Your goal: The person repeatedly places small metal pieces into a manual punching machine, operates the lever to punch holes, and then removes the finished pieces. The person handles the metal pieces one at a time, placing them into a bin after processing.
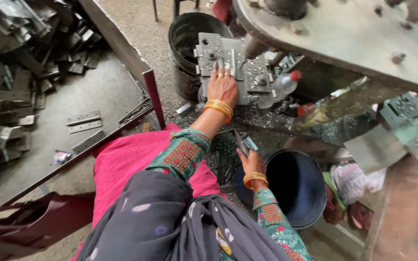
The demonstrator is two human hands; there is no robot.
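Note:
My left hand (222,83) reaches forward and rests flat on the grey metal die block (228,58) of a press, fingers spread over a flat metal piece there. My right hand (250,161) is lower, close to my lap, and grips a thin flat metal strip (241,142) that points up and away. Both wrists carry orange bangles. The press's large bolted steel plate (344,34) overhangs the die from the upper right.
A dark bucket (189,34) stands behind the die. A blue bucket (298,186) sits beside my right hand. A plastic bottle with a red cap (284,84) lies right of the die. Piles of metal plates (20,72) fill the left floor. Pink cloth (131,159) covers my lap.

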